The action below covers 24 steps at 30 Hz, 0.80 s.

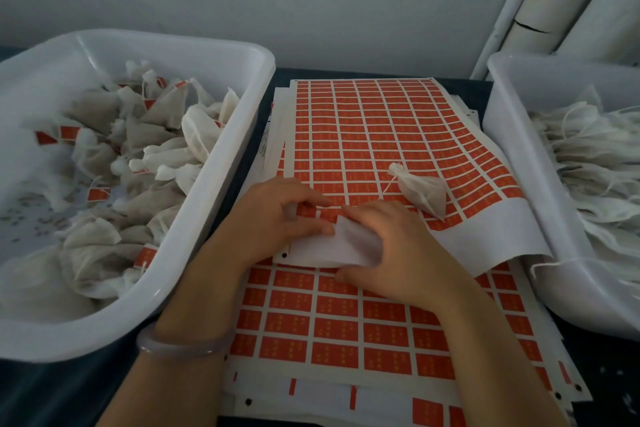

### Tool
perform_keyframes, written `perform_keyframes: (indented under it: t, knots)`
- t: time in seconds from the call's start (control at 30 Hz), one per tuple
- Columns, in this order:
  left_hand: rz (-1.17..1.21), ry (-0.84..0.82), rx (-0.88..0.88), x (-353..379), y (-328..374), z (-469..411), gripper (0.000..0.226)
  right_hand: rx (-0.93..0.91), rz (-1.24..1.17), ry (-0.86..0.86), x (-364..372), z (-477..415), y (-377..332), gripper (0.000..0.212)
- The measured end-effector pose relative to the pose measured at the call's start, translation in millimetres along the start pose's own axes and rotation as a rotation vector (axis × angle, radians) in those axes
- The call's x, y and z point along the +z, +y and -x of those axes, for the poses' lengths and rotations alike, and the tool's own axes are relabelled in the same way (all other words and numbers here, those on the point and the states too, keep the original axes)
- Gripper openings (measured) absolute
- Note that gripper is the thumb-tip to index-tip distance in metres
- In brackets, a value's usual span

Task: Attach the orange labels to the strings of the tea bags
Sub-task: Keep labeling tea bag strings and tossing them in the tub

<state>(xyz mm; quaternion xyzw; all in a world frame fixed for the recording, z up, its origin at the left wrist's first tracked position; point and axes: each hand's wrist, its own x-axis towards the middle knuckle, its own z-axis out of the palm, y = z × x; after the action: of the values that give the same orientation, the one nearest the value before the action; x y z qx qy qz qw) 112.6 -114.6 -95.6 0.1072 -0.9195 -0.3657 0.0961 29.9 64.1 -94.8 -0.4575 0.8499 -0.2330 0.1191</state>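
Nearest us, the stack of label sheets [332, 333] filled the strip of worktop [604, 359] between the left tub [207, 218] and right tub [505, 163], leaving little side room. Our left hand [284, 215] pinched the top sheet [363, 135] at its folded-back white corner, while our right hand [394, 253] lay blurred with fingers curled over that flap, grip unclear. Beyond, one tea bag [424, 194] lay on the orange labels [346, 163], their print too small to read.

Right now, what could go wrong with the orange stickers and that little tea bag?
The loose tea bag lies on the label sheet whose near edge both hands bend up; lifting that edge might roll the bag off. The left hand and right hand crowd one corner, so a label may tear or stick crooked.
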Motion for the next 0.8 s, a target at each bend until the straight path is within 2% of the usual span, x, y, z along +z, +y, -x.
perform_keyframes:
  t: [0.07, 0.13, 0.27, 0.33, 0.47, 0.57, 0.8]
  knots:
    - [0.001, -0.049, -0.010, -2.2, 0.2, 1.1, 0.029, -0.018, -0.052, 0.019, -4.0, 0.0, 0.8, 0.070]
    - [0.037, -0.064, -0.017, -3.0, 0.0, 0.8, 0.026, -0.018, -0.087, -0.019, -8.2, 1.3, 1.4, 0.068]
    - [0.061, -0.024, -0.041, -0.9, -1.8, 0.0, 0.022, 0.031, -0.072, -0.152, -10.1, 5.3, 0.0, 0.087]
    - [0.095, 0.033, -0.033, -0.4, -1.8, 0.4, 0.022, 0.024, 0.006, -0.140, -6.9, 5.4, -2.1, 0.089]
    - [0.107, 0.049, -0.022, -2.3, -0.3, 0.9, 0.013, -0.066, 0.037, -0.007, -3.9, 5.0, -5.8, 0.061]
    - [0.107, -0.015, -0.040, -2.8, 0.9, 1.1, 0.026, -0.046, -0.061, -0.003, -7.8, 5.4, -6.1, 0.052]
    - [0.116, -0.014, -0.089, -1.5, 1.4, 2.4, 0.018, -0.013, -0.052, -0.064, -6.6, 4.2, -4.1, 0.066]
